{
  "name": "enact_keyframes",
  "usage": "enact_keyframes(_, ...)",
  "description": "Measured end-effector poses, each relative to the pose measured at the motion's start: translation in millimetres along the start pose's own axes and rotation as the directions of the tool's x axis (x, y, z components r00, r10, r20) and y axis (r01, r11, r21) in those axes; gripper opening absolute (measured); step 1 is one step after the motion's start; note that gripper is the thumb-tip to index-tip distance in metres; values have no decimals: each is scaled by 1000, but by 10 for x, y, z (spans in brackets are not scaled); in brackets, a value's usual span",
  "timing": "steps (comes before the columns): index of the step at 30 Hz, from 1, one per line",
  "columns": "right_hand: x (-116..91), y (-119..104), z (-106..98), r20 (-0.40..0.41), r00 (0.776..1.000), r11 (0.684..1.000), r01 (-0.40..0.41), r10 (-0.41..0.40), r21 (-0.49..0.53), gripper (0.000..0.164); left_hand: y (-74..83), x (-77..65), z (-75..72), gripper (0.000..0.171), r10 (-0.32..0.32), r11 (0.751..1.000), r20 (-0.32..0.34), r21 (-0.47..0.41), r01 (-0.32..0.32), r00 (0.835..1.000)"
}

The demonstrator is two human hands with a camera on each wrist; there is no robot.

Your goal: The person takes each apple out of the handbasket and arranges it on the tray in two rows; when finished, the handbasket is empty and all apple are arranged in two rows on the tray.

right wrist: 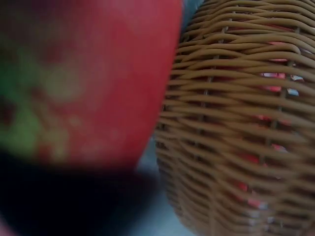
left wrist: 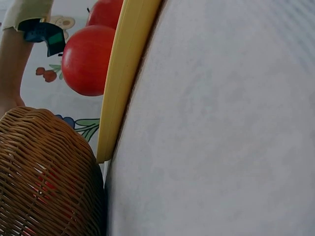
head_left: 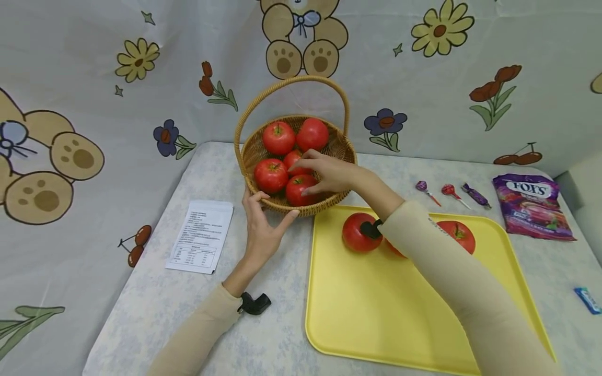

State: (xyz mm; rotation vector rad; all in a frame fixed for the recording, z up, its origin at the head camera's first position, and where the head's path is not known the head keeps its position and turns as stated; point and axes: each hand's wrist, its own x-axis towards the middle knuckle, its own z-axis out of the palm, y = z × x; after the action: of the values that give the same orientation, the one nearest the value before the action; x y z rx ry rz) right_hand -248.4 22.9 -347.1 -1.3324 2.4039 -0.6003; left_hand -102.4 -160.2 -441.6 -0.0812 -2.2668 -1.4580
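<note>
A wicker basket with a tall arched handle holds several red apples. My left hand grips its front left side, fingers at the rim and thumb spread along the front. Over the basket's right side reaches my right hand, its loosely bent fingers spread above the apples. The thumb lies against the front apple, and the other fingertips overlap the apple behind it. In the right wrist view the woven wall fills the right side, beside a blurred, close red apple.
A yellow tray carries more red apples, partly behind my right sleeve. Two lollipops, a purple wrapped candy and a purple FOX'S bag lie farther right. A blue packet sits at the right edge, a printed sheet at left.
</note>
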Motion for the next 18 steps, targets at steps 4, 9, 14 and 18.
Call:
enact_keyframes(4,91,-10,37,66,998,1000,-23,24,-8,57,-13,-5,-1,63,-1,1000,1,15,1,1000)
enact_keyframes(9,124,-10,66,153,988,1000,-26,28,-15,57,-10,2,3,62,19,999,-1,34,-19,1000)
enact_keyframes(14,144,11,112,194,981,1000,-15,19,-19,56,-1,-4,3,64,19,998,4,55,-19,1000)
enact_keyframes(18,150,30,149,171,985,1000,13,-11,-11,53,3,-22,4,65,7,998,5,64,-7,1000)
